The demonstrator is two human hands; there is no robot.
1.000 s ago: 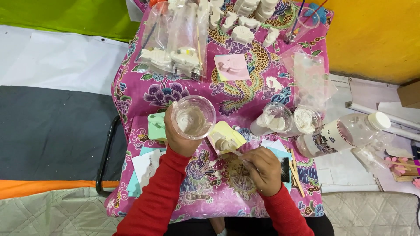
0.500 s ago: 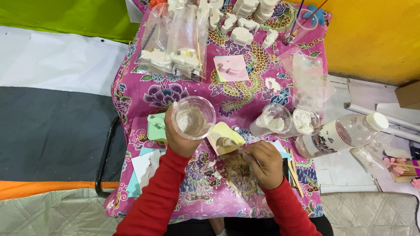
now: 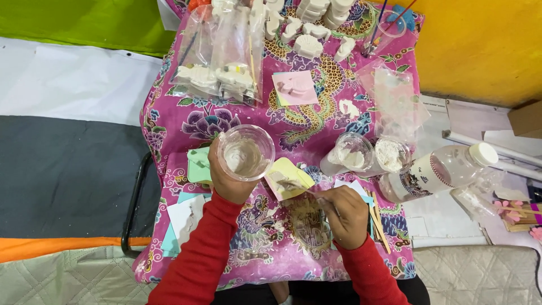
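At the centre of the frame the left hand (image 3: 224, 179) grips a clear plastic cup (image 3: 246, 152) holding pale, watery mix. The right hand (image 3: 345, 213), lower right of centre, pinches a thin stick (image 3: 299, 188) over a yellow mould (image 3: 288, 179). Right of centre, two clear cups (image 3: 354, 153) hold white powder; beside them lies one clear bottle (image 3: 437, 171).

light: bright, even, diffuse | shadows: soft, faint | glare: none | focus: sharp | edges: slight wide-angle bend
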